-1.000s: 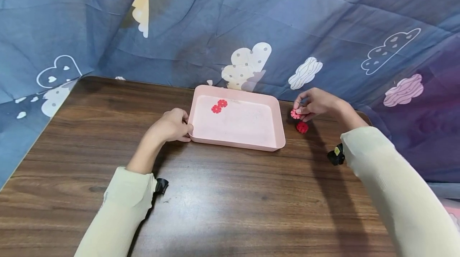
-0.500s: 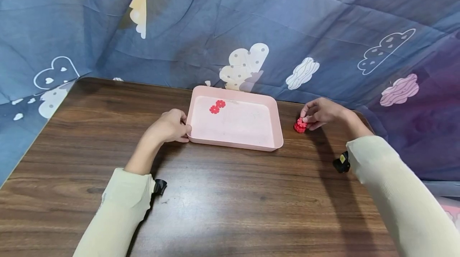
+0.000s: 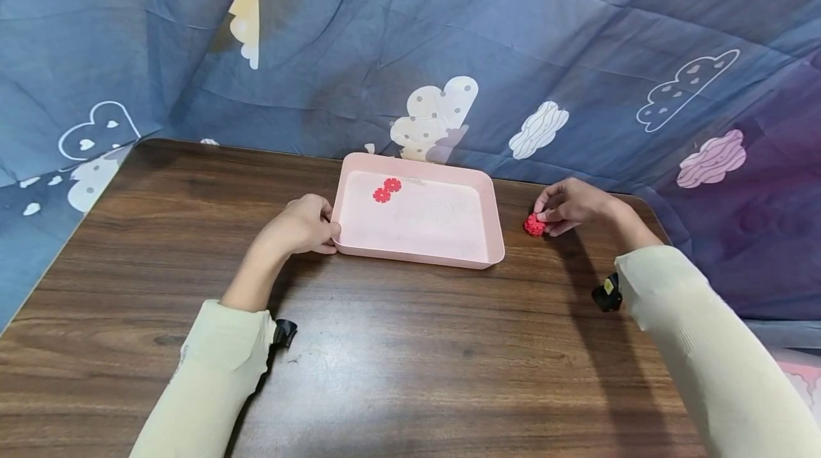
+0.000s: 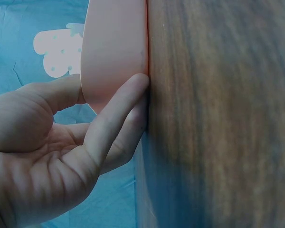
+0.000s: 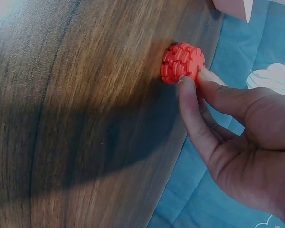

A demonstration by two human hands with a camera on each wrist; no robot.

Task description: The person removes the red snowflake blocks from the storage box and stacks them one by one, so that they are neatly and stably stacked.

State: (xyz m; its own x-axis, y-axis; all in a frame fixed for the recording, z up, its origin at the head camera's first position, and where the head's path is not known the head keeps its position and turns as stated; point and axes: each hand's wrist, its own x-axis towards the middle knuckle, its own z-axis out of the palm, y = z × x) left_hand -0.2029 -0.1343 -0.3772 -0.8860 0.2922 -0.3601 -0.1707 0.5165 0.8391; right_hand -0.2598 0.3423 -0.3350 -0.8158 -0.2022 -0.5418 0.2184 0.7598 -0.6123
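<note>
My left hand (image 3: 304, 225) holds the near left corner of a shallow pink tray (image 3: 420, 256). In the left wrist view the thumb hooks over the rim and the other fingers press the outer wall (image 4: 116, 42) low down, close to the table. Right of the tray, my right hand (image 3: 571, 205) pinches the top piece of a small stack of red notched plastic discs (image 3: 534, 225). The right wrist view shows several discs piled on the table (image 5: 180, 64), with thumb and fingertips at the edge of the uppermost one. Two more red notched discs (image 3: 382, 195) lie inside the tray, towards its back left.
A brown wood-grain table (image 3: 410, 358) carries everything. Behind it hangs a blue cloth (image 3: 308, 52) with cloud prints, close to the table's back edge. Black straps (image 3: 606, 294) sit at both cuffs.
My right hand has carried a red disc down and towards me onto the stack, where it now sits on top. The left hand keeps its hold on the tray.
</note>
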